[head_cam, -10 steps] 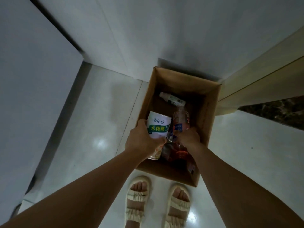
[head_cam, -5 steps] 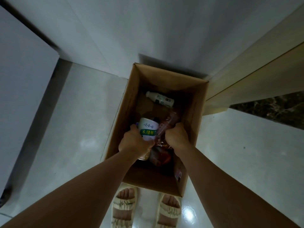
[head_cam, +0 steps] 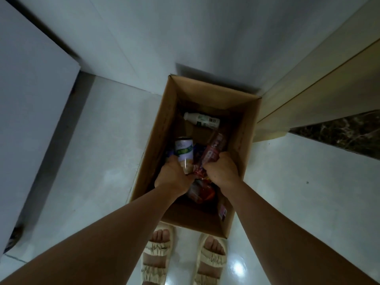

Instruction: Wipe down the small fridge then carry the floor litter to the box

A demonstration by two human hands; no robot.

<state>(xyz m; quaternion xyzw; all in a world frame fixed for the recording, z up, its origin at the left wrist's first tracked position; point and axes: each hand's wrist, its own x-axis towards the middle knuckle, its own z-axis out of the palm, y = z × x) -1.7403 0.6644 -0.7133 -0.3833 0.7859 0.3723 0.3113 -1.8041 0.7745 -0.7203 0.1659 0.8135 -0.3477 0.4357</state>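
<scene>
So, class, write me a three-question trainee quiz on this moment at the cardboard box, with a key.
1. True or false: the left hand grips the can.
2. What lies alone at the far end of the cardboard box? A) white bottle B) sponge C) shoe
3. Fill in: the right hand holds a crumpled plastic ____ over the box.

Key: 1 true; 2 A; 3 bottle.

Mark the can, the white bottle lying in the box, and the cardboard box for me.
can [head_cam: 183, 153], head view, on its green label band.
white bottle [head_cam: 202, 119], head view, middle of its body.
cardboard box [head_cam: 162, 128], head view, on its left inner wall.
</scene>
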